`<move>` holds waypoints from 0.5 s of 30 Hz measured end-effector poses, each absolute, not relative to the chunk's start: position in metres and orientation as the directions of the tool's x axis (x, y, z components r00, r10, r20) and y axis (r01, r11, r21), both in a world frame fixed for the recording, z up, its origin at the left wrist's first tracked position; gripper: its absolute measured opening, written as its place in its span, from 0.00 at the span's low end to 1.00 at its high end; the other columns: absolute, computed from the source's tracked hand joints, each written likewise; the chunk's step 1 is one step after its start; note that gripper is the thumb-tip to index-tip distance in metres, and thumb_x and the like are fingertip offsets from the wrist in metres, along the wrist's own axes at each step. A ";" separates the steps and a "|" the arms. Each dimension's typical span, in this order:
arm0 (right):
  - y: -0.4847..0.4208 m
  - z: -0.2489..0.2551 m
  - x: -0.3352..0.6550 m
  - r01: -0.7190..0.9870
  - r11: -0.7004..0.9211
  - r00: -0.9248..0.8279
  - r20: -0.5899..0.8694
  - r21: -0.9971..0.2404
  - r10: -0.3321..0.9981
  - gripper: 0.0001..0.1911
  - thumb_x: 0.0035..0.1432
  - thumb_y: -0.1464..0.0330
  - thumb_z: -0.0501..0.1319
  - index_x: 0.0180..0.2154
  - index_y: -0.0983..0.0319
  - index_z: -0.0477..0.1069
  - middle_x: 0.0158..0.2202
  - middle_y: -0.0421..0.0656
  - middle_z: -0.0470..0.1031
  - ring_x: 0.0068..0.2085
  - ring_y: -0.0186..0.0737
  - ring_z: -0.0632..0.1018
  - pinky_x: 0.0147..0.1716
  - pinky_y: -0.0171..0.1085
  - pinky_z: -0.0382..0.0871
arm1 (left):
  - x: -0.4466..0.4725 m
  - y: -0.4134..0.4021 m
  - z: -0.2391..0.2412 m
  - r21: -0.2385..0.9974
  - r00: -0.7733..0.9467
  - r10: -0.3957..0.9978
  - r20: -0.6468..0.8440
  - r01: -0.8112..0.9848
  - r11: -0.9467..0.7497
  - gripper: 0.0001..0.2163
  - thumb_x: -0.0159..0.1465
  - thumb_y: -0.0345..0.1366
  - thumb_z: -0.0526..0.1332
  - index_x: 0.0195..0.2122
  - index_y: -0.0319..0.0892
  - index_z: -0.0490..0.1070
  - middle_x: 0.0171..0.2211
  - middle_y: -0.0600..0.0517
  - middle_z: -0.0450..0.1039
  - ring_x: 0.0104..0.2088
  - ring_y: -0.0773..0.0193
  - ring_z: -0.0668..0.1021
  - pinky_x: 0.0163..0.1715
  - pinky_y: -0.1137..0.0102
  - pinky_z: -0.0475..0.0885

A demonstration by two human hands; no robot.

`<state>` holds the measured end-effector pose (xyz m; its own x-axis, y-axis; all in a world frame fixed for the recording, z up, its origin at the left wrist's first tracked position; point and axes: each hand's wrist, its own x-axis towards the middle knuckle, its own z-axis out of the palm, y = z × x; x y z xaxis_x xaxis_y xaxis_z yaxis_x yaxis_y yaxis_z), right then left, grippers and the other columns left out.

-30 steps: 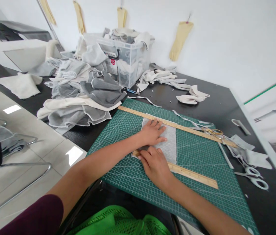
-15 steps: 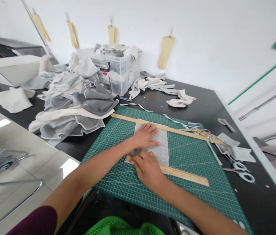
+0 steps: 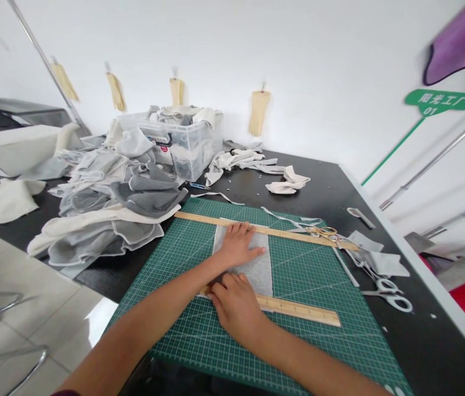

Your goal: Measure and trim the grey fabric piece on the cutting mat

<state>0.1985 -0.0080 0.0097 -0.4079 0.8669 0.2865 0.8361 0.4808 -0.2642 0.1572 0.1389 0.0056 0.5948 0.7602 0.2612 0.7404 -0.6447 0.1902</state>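
A light grey piece of cloth [image 3: 262,275] lies flat on the green cutting mat [image 3: 298,341]. My left hand [image 3: 238,245] rests on its upper part with the fingers stretched out, their tips at the far wooden ruler [image 3: 290,235]. Across the cloth's near edge lies a second wooden ruler [image 3: 302,311]. Over that ruler's left end my right hand [image 3: 236,308] is closed, fingers curled and pressed down. The hand hides part of the ruler and cloth, so the exact grip under the fingertips is not clear.
Gold-handled scissors [image 3: 325,232] and white-handled scissors [image 3: 393,294] lie at the right beside cloth scraps [image 3: 385,263]. A pile of grey and white cloths [image 3: 109,187] stands at the left, near a clear plastic bin [image 3: 195,151]. Cloth strips [image 3: 249,159] lie behind the mat.
The camera view has tilted up and shifted slightly, showing more of the wall sign. Both hands keep nearly the same places on the cloth and ruler.
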 end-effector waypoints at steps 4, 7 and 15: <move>-0.008 0.013 0.198 0.837 0.474 -0.406 0.270 -0.275 0.873 0.05 0.68 0.69 0.60 0.40 0.59 0.75 0.39 0.44 0.74 0.42 0.45 0.73 0.41 0.44 0.61 | 0.156 0.136 0.006 0.180 0.573 0.760 0.306 0.749 -0.637 0.35 0.65 0.65 0.53 0.65 0.45 0.65 0.66 0.44 0.62 0.63 0.44 0.64 0.66 0.50 0.54; -0.007 0.015 0.198 0.831 0.475 -0.410 0.258 -0.290 0.875 0.05 0.68 0.70 0.60 0.40 0.59 0.75 0.40 0.44 0.75 0.43 0.46 0.73 0.42 0.44 0.61 | 0.153 0.134 0.007 0.179 0.568 0.764 0.306 0.754 -0.632 0.34 0.66 0.64 0.54 0.64 0.46 0.65 0.66 0.44 0.62 0.63 0.44 0.64 0.66 0.49 0.54; -0.007 0.014 0.197 0.829 0.472 -0.406 0.258 -0.301 0.877 0.04 0.67 0.70 0.61 0.39 0.59 0.74 0.40 0.43 0.75 0.44 0.45 0.73 0.42 0.44 0.60 | 0.151 0.133 0.005 0.209 0.569 0.775 0.274 0.751 -0.626 0.36 0.66 0.64 0.52 0.67 0.45 0.62 0.68 0.42 0.60 0.67 0.38 0.59 0.67 0.43 0.50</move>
